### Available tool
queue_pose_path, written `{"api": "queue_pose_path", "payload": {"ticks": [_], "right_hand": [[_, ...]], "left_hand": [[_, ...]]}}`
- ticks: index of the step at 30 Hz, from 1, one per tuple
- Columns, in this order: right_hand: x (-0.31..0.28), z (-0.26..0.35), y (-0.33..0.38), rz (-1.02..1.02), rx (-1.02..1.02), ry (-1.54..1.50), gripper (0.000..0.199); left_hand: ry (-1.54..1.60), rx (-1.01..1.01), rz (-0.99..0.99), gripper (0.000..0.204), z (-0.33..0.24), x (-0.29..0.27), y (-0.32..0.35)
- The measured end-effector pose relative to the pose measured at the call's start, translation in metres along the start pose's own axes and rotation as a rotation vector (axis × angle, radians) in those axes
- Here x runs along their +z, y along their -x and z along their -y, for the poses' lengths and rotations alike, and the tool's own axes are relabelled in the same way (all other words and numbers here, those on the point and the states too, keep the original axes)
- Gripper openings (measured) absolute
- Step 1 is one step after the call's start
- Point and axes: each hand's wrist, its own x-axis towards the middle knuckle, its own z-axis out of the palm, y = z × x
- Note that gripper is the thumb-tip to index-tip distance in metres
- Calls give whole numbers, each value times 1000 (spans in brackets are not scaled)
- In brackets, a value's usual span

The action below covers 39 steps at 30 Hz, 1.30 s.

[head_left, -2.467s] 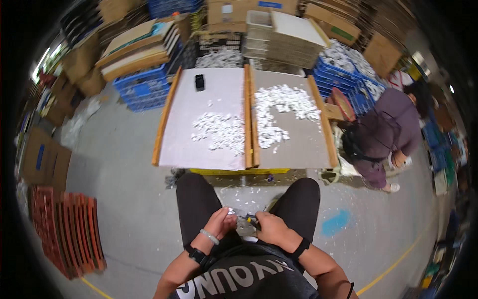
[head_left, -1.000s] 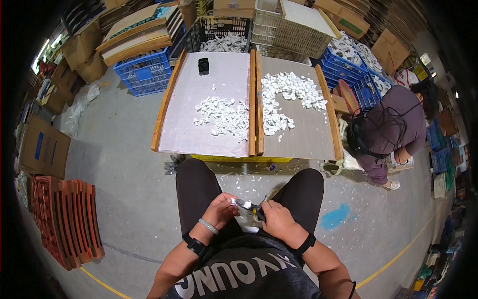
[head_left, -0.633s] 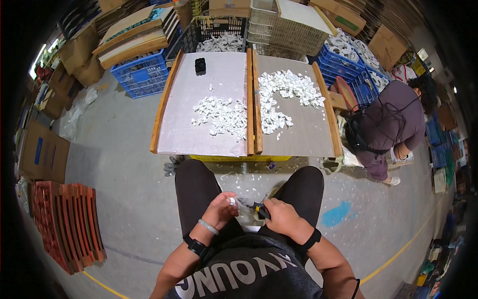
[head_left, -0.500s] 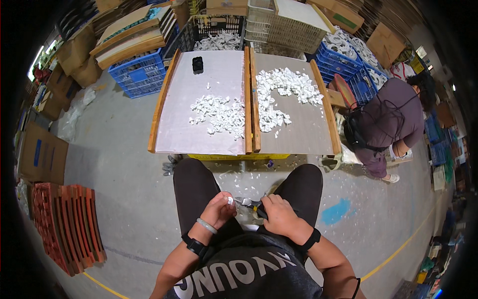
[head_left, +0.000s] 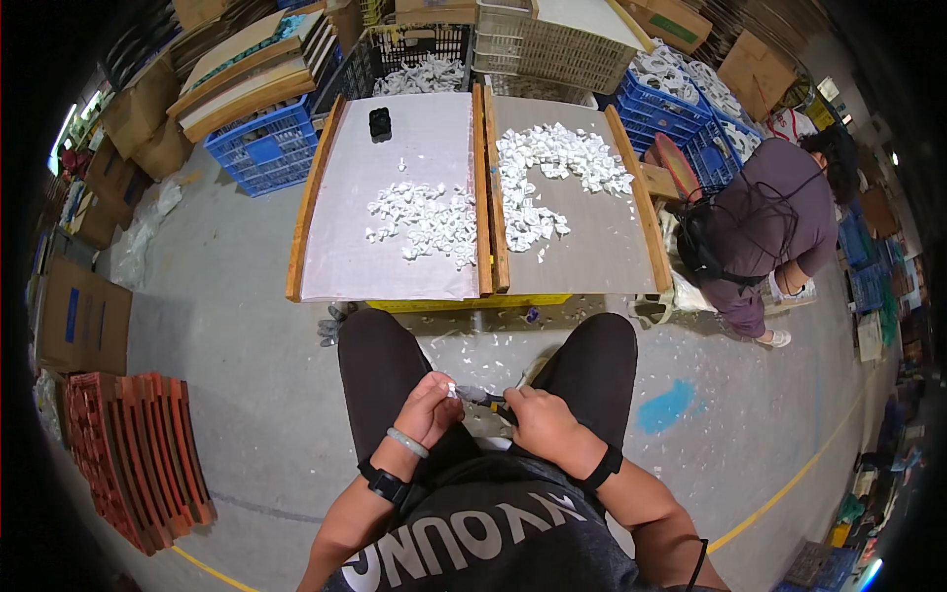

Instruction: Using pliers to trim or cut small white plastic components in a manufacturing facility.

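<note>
Between my knees, my left hand [head_left: 426,412] pinches a small white plastic piece [head_left: 453,390]. My right hand [head_left: 545,422] is wrapped round the handles of a pair of cutting pliers [head_left: 475,395], whose jaws point left and reach the piece. Whether the blades touch it is too small to tell. Beyond my knees lie two wood-edged boards side by side. A heap of white plastic pieces [head_left: 434,222] covers part of the left board [head_left: 340,247], and a curved heap of similar pieces [head_left: 562,158] lies on the right board [head_left: 602,261].
A black object [head_left: 380,124] sits at the left board's far end. Crates of white parts [head_left: 424,74] stand behind. At right, another person [head_left: 779,207] bends over. Red pallets [head_left: 138,454] and a carton [head_left: 84,316] stand at left. White scraps litter the floor near my feet.
The pliers have turned slightly, and both hands have shifted a little left in view. The whole scene has moved slightly with my head. Both hands keep their hold.
</note>
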Motion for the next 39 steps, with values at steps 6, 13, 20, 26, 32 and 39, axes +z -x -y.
{"api": "queue_pose_path", "payload": {"ticks": [6, 13, 20, 26, 32, 39], "right_hand": [[-19, -8, 3, -7, 54, -219, 28], [-17, -6, 11, -1, -7, -302, 45], [-14, 0, 14, 32, -39, -215, 51], [-19, 13, 15, -31, -99, -96, 54], [-11, 14, 13, -149, -150, 26, 49], [-11, 15, 10, -152, -157, 73, 41]], "left_hand": [[-87, -81, -75, 14, -6, 8, 4], [-33, -70, -59, 20, -5, 3, 2], [23, -136, -31, 24, -4, -1, 1], [-48, -158, -134, 30, -8, 14, 3], [-75, -158, -162, 34, -8, 15, 3], [-59, -143, -139, 32, -9, 12, 4]]}}
